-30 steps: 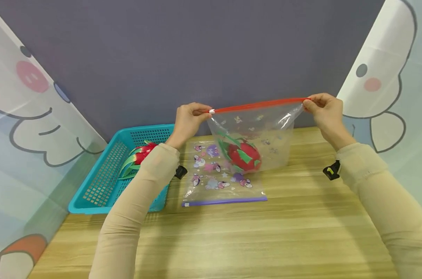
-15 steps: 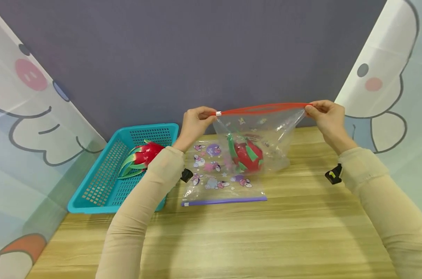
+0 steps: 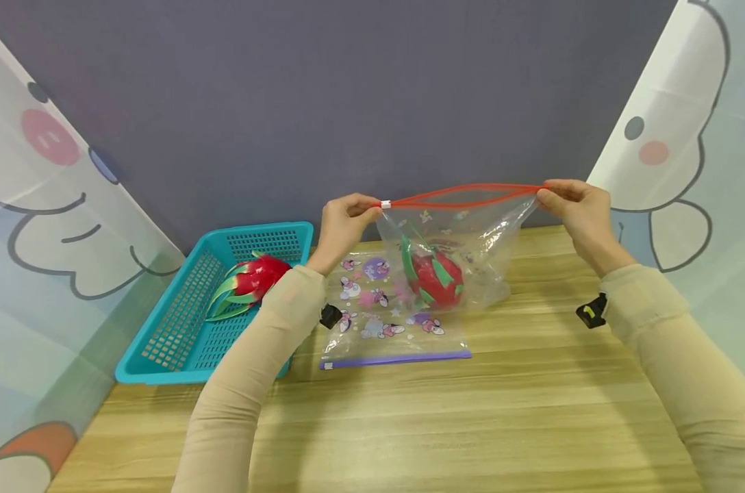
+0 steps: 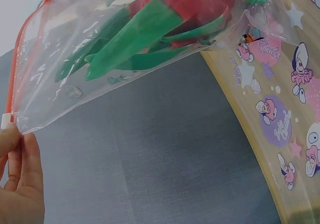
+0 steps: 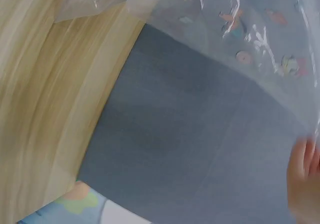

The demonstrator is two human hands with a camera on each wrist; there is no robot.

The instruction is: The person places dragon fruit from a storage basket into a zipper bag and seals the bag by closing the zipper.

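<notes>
From the head view, the left hand (image 3: 343, 220) pinches one end of the red zip strip (image 3: 465, 195) on a clear bag (image 3: 452, 253), right at the little white slider (image 3: 385, 204). The right hand (image 3: 578, 205) pinches the other end. Both hands pull apart, so the strip is stretched straight and the bag hangs down from it. A red dragon fruit (image 3: 434, 274) sits low in the bag, and the bag's bottom rests on the wooden table (image 3: 471, 411) near the back edge. Under it lies a flat bag with cartoon pictures (image 3: 385, 322). A blue basket (image 3: 187, 329) stands at the table's left edge with another dragon fruit (image 3: 249, 282) in it.

From the left wrist view, the fingers (image 4: 22, 169) and thumb squeeze the bag's corner by the slider (image 4: 5, 120). The fruit's green leaves (image 4: 140, 34) press against the plastic. The cartoon bag (image 4: 280, 119) lies on the table below.

From the right wrist view, only a bit of the right hand (image 5: 305, 179) shows at the picture's edge, so its grip cannot be told from here. The clear bag (image 5: 240, 29) hangs above the table (image 5: 45, 104).
</notes>
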